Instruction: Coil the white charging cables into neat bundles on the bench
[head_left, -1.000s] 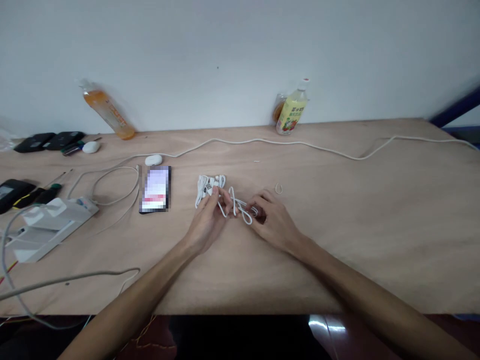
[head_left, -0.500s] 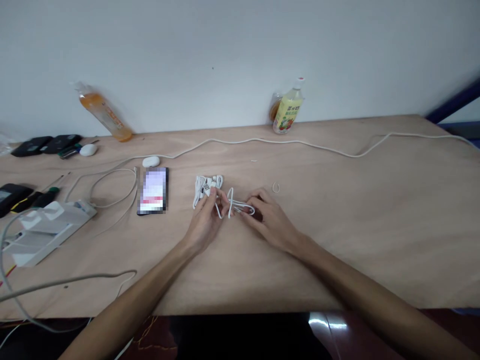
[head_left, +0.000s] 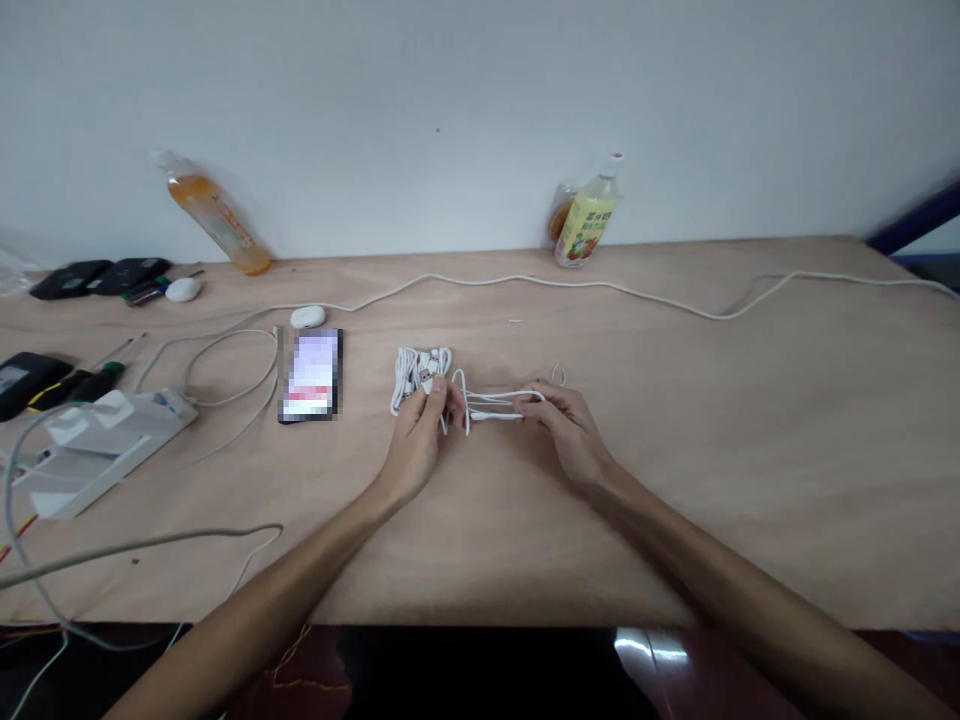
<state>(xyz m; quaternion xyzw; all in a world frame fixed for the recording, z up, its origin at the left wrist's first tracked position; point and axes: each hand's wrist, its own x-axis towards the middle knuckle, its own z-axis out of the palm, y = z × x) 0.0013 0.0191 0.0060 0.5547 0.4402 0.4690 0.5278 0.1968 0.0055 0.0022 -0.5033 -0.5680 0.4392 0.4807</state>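
Note:
A thin white cable (head_left: 495, 398) stretches in several strands between my hands, just above the table. My left hand (head_left: 420, 430) pinches one end of it, thumb on top, with a loop standing up beside the fingers. The other end of the strands is gripped in the fingers of my right hand (head_left: 566, 425). Right behind my left hand lie bundled white cables (head_left: 407, 372) with USB plugs, partly covered by that hand. A small pale loop (head_left: 558, 375), perhaps a tie, rests on the table behind my right hand.
To the left are a phone (head_left: 311, 375), a white earbud case (head_left: 307, 317), a white power strip (head_left: 105, 450) and screwdrivers (head_left: 97, 380). A long white cord (head_left: 517, 280) crosses the table's back. An orange drink bottle (head_left: 217, 220) and a yellow-labelled bottle (head_left: 589, 220) stand by the wall.
My right hand has moved right, away from my left, and the cable strands between them are drawn out longer and straighter. The whole view has shifted slightly.

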